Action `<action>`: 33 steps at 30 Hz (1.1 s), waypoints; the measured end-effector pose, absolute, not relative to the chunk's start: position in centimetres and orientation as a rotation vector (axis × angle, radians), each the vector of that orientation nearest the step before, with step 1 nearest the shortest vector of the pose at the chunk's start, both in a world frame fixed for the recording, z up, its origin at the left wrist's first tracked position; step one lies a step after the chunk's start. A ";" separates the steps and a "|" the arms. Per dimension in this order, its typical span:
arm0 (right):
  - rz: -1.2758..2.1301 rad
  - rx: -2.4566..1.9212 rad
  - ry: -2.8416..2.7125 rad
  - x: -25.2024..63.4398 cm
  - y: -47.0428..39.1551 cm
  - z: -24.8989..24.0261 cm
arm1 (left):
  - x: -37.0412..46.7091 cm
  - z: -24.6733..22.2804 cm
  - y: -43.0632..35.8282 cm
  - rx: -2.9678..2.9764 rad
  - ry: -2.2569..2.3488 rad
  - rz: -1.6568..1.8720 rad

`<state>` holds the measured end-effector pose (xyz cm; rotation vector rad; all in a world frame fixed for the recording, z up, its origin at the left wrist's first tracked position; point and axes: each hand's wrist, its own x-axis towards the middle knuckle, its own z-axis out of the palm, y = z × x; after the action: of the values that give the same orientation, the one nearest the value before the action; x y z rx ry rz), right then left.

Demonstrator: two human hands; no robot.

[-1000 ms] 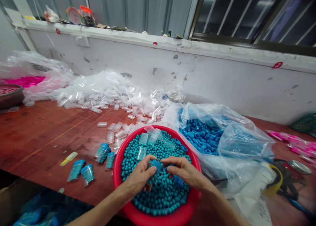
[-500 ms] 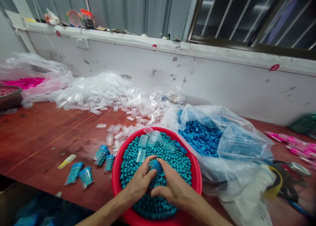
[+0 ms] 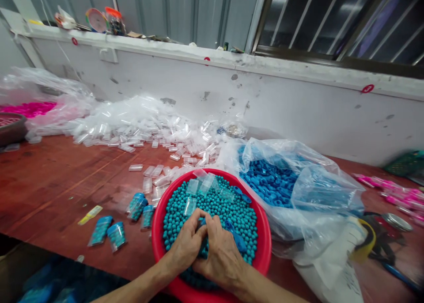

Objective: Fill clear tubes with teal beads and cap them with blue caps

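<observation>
Over a red basin point(image 3: 159, 223) filled with teal beads point(image 3: 218, 197), my two hands are close together. My left hand point(image 3: 187, 241) is closed round a small plastic container with a blue cap point(image 3: 202, 223), mostly hidden by the fingers. Fingers bent, my right hand point(image 3: 220, 256) presses against the same container from the other side. Loose blue caps point(image 3: 236, 239) lie on the beads just right of that hand. Several clear cases point(image 3: 190, 206) rest on the beads at the far side. Left of the basin stand filled, blue-capped cases point(image 3: 100, 231).
A clear bag of blue caps point(image 3: 270, 183) sits right of the basin. Clear empty cases point(image 3: 149, 126) are heaped along the wall. A roll of tape point(image 3: 364, 241) and pink filled cases point(image 3: 391, 192) lie at right. A yellow wrapper point(image 3: 90, 215) is at left.
My right hand has moved in and left, closing over the blue-capped container, which is now mostly covered. Blue caps now show on the beads beside my right hand.
</observation>
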<state>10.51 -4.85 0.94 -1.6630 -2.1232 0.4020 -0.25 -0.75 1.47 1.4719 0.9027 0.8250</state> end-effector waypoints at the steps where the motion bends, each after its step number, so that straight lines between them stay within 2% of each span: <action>1: 0.437 -1.645 -2.109 10.6 -4.8 0.9 | -0.2 1.4 -0.8 1.497 0.912 0.845; 11: 1.210 -1.364 -1.656 13.7 -4.4 1.8 | -1.4 1.8 -0.1 1.122 0.769 0.799; 13: 1.170 -1.395 -1.727 13.8 -4.3 2.1 | -1.6 1.9 -0.2 1.083 0.775 0.797; 17: 0.882 -1.488 -1.953 12.8 -4.4 2.5 | -1.3 1.8 -0.8 1.015 0.767 0.843; 21: 0.819 -1.490 -1.947 11.9 -4.6 2.4 | -0.7 1.8 -1.7 1.023 0.745 0.862; 27: 0.463 -1.463 -2.009 11.1 -5.4 1.1 | -0.5 1.3 -2.9 1.272 0.908 0.906; 29: 0.472 -1.501 -2.050 10.9 -5.8 0.9 | -0.8 1.6 -3.2 1.407 0.970 0.877; 33: 0.703 -1.434 -2.196 11.1 -5.7 1.6 | -3.3 2.6 -3.2 1.655 1.104 0.794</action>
<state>11.15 -5.71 1.61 -1.4341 -2.1961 0.7026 -3.34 -3.20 2.59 1.6551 1.1044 0.7944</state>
